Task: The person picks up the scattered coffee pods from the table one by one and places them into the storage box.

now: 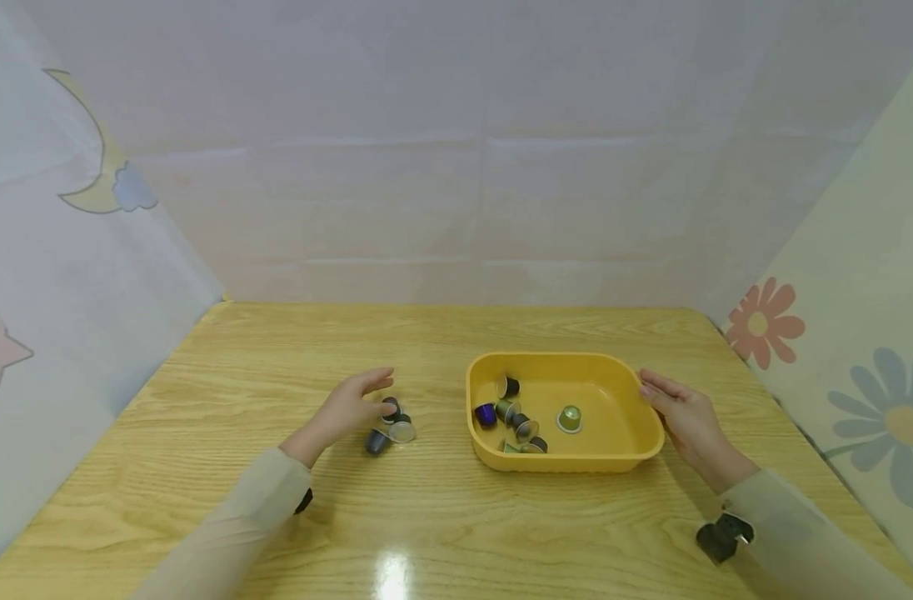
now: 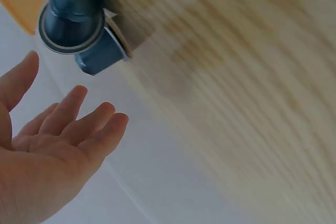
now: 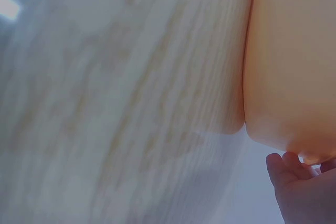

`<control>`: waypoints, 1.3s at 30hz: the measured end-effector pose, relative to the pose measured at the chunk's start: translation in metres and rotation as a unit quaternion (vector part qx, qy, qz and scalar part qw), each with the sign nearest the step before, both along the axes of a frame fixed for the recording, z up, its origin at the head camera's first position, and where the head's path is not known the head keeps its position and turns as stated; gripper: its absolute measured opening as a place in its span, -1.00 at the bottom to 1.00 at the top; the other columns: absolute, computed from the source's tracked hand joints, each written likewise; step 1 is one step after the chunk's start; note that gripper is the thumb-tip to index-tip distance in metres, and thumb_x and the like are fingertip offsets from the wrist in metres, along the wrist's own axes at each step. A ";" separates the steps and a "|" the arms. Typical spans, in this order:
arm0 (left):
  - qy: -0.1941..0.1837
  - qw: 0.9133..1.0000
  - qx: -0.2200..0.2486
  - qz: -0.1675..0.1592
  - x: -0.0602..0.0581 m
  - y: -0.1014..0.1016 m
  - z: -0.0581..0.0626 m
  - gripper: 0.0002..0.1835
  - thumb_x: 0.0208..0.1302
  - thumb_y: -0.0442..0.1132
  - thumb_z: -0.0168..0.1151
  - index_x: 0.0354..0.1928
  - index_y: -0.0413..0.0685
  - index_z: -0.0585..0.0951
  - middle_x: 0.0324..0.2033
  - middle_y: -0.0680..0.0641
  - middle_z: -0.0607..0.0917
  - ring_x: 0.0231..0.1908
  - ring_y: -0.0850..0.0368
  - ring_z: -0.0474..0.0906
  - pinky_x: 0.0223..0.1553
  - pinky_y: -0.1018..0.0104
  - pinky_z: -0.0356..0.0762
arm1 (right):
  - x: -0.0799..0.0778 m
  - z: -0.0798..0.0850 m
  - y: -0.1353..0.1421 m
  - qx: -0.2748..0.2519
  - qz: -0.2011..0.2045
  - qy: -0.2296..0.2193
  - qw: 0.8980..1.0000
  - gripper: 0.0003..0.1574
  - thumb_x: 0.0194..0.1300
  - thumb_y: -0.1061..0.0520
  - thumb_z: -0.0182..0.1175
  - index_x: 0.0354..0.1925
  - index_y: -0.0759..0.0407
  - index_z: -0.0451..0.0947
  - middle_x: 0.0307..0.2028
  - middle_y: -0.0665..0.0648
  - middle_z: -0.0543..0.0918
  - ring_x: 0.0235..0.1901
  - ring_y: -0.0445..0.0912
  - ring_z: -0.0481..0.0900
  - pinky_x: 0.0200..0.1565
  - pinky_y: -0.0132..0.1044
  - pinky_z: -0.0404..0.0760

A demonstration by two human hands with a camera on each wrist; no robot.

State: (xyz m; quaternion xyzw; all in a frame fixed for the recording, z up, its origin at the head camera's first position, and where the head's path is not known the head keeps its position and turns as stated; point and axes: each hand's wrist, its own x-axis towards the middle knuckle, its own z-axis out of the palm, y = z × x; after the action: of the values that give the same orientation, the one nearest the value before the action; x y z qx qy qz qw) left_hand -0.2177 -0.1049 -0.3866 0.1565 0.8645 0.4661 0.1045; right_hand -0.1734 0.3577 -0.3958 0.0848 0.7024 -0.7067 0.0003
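Now the left hand is held over a loose cluster of capsules on the worktop, left of the yellow tray. Its fingers are spread wide and nothing is gripped; in the left wrist view, dark capsules are seen just beyond the fingertips. In the cluster, a grey capsule is seen tipped on its side, and right beside it a pale lid is turned upward. A black capsule is partly covered by the thumb.

Over to the right: the right hand is set at the tray's right end, its fingers nearly straight and laid against the outside near the rim. Whether any weight is taken by it cannot be told.

Inside the tray, most capsules are gathered toward the left end: a blue capsule is set by the left wall, a dark capsule toward the back left corner, and others are bunched down to the front left corner. Nearer the middle, a light green capsule is stood upright on its lid, well apart from them.
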 end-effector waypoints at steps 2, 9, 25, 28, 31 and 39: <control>-0.007 1.000 -0.004 -0.009 -0.001 -0.002 -0.002 -0.31 0.32 -0.38 0.24 0.42 -0.34 0.21 0.29 -0.35 0.39 0.34 -0.32 0.19 0.26 -0.18 0.27 | 0.000 0.000 0.000 0.000 -0.002 0.001 1.000 -0.13 0.42 0.10 0.16 0.43 0.44 -0.04 -0.22 -0.46 0.56 -0.19 -0.56 0.53 -0.08 -0.59 0.54; -0.006 0.999 -0.034 -0.014 -0.004 -0.005 -0.007 -0.34 0.29 -0.41 0.26 0.38 -0.39 0.26 0.26 -0.36 0.42 0.29 -0.28 0.29 0.24 -0.09 0.34 | 0.000 0.001 0.000 0.009 0.001 0.001 1.000 -0.15 0.43 0.10 0.14 0.44 0.43 -0.03 -0.23 -0.47 0.54 -0.18 -0.57 0.52 -0.09 -0.59 0.54; -0.007 0.995 -0.099 -0.004 -0.013 -0.003 -0.016 -0.49 0.26 -0.33 0.32 0.24 -0.31 0.49 0.17 -0.26 0.56 0.19 -0.17 0.46 0.21 -0.03 0.40 | 0.000 0.001 0.001 -0.006 -0.001 0.002 1.000 -0.11 0.40 0.11 0.18 0.42 0.47 -0.05 -0.25 -0.43 0.59 -0.19 -0.54 0.55 -0.12 -0.60 0.55; -0.007 0.995 -0.103 -0.001 -0.013 -0.001 -0.015 -0.52 0.27 -0.32 0.31 0.22 -0.30 0.52 0.14 -0.27 0.57 0.16 -0.16 0.49 0.18 -0.02 0.43 | 0.000 0.001 0.001 -0.006 -0.002 0.003 1.000 -0.12 0.41 0.12 0.17 0.42 0.47 -0.05 -0.25 -0.44 0.59 -0.19 -0.54 0.54 -0.13 -0.60 0.55; -0.012 0.995 -0.100 0.008 -0.013 0.000 -0.014 -0.55 0.29 -0.32 0.30 0.20 -0.28 0.54 0.12 -0.27 0.59 0.11 -0.14 0.53 0.13 0.01 0.49 | 0.000 0.001 0.001 -0.008 -0.003 0.002 1.000 -0.13 0.42 0.13 0.16 0.42 0.47 -0.06 -0.25 -0.45 0.58 -0.20 -0.54 0.54 -0.14 -0.61 0.54; -0.014 0.996 -0.079 0.027 -0.017 0.002 -0.005 -0.54 0.32 -0.26 0.27 0.23 -0.24 0.52 0.16 -0.24 0.57 0.22 -0.23 0.40 0.23 -0.15 0.32 | 0.000 0.001 0.000 -0.004 0.001 -0.001 1.000 -0.16 0.44 0.15 0.12 0.44 0.43 -0.07 -0.26 -0.46 0.56 -0.20 -0.55 0.53 -0.12 -0.60 0.54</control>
State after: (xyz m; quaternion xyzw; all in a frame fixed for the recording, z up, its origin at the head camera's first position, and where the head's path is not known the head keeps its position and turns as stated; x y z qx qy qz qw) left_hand -0.2345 -0.1025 -0.3912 0.1176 0.9011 0.4008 0.1162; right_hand -0.1733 0.3575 -0.3950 0.0851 0.6994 -0.7096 0.0025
